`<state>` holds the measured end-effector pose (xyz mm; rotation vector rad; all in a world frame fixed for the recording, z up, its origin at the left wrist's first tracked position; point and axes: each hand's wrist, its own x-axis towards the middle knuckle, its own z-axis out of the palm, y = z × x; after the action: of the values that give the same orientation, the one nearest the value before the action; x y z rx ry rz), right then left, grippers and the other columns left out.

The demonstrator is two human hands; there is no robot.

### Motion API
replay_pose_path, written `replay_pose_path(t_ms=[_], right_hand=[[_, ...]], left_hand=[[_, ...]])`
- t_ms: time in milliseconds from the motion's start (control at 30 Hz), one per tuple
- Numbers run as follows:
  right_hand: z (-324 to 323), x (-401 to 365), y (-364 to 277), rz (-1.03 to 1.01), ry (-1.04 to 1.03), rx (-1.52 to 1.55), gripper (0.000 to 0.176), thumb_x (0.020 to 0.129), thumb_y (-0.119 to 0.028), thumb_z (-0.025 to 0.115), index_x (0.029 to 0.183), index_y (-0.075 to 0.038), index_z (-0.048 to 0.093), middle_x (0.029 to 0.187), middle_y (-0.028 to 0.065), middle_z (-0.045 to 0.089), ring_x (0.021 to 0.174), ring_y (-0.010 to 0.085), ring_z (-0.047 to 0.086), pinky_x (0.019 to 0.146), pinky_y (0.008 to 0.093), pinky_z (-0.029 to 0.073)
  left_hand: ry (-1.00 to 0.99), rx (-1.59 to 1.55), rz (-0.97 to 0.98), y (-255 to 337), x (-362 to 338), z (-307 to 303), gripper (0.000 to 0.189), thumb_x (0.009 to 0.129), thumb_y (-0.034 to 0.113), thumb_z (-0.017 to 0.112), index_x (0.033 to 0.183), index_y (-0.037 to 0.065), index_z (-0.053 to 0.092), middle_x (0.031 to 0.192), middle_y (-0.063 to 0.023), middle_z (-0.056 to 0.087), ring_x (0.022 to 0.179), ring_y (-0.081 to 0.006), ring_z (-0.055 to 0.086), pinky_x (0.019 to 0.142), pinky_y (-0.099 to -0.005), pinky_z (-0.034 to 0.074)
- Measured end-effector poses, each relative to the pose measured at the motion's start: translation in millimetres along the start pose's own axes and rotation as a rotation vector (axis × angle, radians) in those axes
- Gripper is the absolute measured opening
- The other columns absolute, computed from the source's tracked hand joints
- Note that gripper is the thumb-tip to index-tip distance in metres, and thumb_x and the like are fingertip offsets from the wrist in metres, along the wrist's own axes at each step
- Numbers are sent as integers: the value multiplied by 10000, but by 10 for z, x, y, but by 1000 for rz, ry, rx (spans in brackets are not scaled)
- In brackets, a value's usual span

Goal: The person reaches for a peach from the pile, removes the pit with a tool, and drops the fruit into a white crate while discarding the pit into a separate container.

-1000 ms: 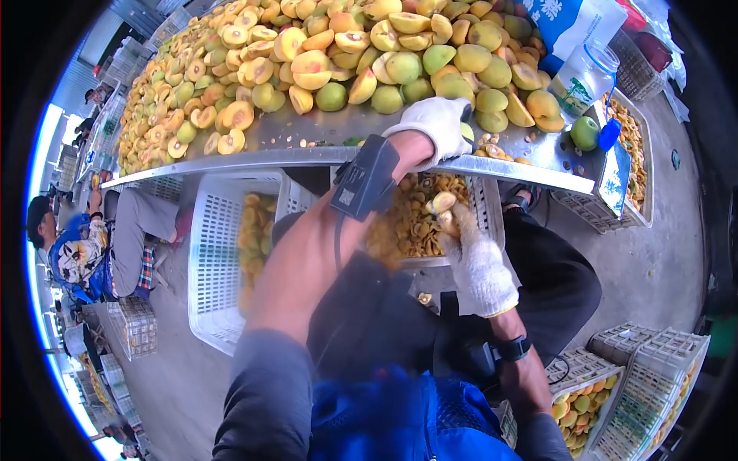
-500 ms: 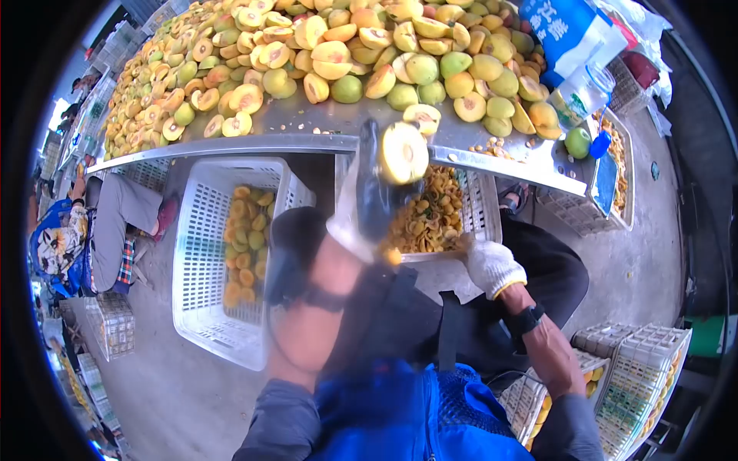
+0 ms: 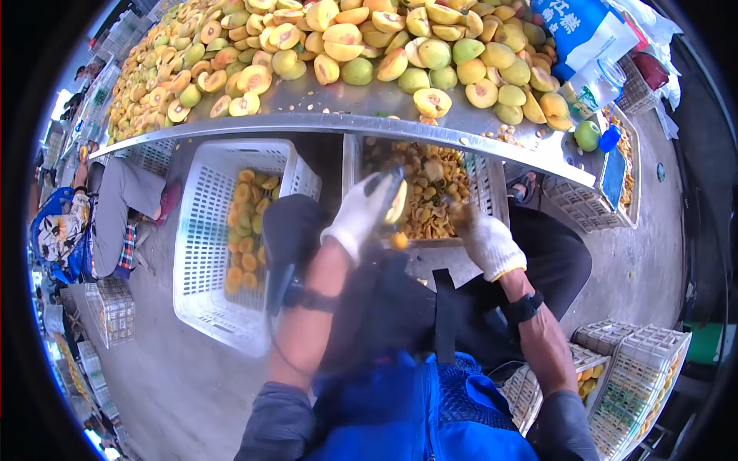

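My left hand (image 3: 360, 215), in a white glove with dark fingers, is closed on a peach half (image 3: 397, 203) held edge-on above a crate. My right hand (image 3: 492, 244), in a white knitted glove, is just to the right with curled fingers. At its fingertips is a brownish blur; what it holds I cannot make out. Below both hands stands the crate (image 3: 484, 184) with peelings and fruit scraps (image 3: 434, 207). A small orange piece (image 3: 398, 240) shows by the crate's near edge. Heaped halved peaches (image 3: 342, 42) cover the metal table (image 3: 307, 104) ahead.
A white crate (image 3: 192, 230) with peach halves stands on the floor to the left. Stacked crates (image 3: 642, 376) are at lower right. A plastic jar (image 3: 596, 88), a blue bag (image 3: 576, 34) and a green fruit (image 3: 586, 136) lie at the table's right end. A seated person (image 3: 127, 192) is at far left.
My left hand has come down from the table edge toward me with the peach half, turning its cut face sideways. My right hand stays nearly in place, and the view has shifted slightly.
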<state>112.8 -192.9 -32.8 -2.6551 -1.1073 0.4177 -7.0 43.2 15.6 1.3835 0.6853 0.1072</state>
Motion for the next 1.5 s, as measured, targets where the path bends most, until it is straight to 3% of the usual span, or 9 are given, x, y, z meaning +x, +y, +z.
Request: replay_pose_path(t_ms=[133,267,367,467,567,667,1000,1367,1500], right_hand=[[-16,104,-15,-74,6,116,224,896,-189,575,1000,9,585,763,261,653,731,440,654,637,517,519],[-228,87,-291,-73,137,269,286,935,-273,607,982,5,567,776,286,640,756,474,630,636,535,494],[-265,45,-317,-81,190,342,255,938,-247,614,996,-3,571,806,293,636,798,490,620,661,540,486],[-301,27,-286,-72,275,456,249,945,-240,605,1037,-9,583,837,286,641,825,501,609,662,530,484],[-446,-94,-414,-34,278,553,186,933,-180,604,959,-6,545,816,267,611,786,483,599,626,505,468],[-574,-233,-610,-68,250,564,183,933,-171,605,957,-12,516,797,269,611,745,490,596,595,522,457],[-395,-140,-817,24,181,403,266,915,-268,625,989,-39,511,820,232,648,770,444,644,647,529,500],[-482,-144,-928,-51,274,394,172,919,-152,615,982,-37,504,722,221,620,690,436,636,572,508,497],[-421,-134,-889,-61,270,381,197,915,-167,620,1000,-33,505,732,221,630,686,437,638,577,512,503]], left_hand=[[-454,730,11,-185,-25,80,469,955,462,576,965,7,690,785,-86,675,745,-160,632,692,-301,483],[-387,1012,-66,-202,-12,237,642,887,555,582,1216,6,627,1156,-251,657,1070,-399,627,941,-418,479],[-17,383,-14,-352,243,228,461,926,356,641,1179,-29,610,1081,-121,683,1014,-218,663,863,-334,538],[-196,-525,-27,-344,342,52,628,869,299,702,1371,-11,486,1281,-144,583,1150,-221,579,1018,-350,458],[-105,219,740,-152,108,107,619,783,182,764,1321,1,520,1319,-141,550,1181,-239,569,1040,-353,449],[22,599,1001,-164,95,174,500,801,111,741,1257,1,567,1245,-128,613,1151,-249,592,1006,-358,481],[-175,-479,-1,-287,105,458,730,985,640,357,1225,-13,575,1111,-119,683,985,-184,668,887,-320,540],[-91,-427,239,-343,159,559,433,1046,445,403,1129,65,595,945,-32,651,808,-110,648,667,-233,553],[-64,-584,6,-523,302,467,409,1046,396,430,1117,39,617,902,-38,663,777,-112,652,659,-238,548]])
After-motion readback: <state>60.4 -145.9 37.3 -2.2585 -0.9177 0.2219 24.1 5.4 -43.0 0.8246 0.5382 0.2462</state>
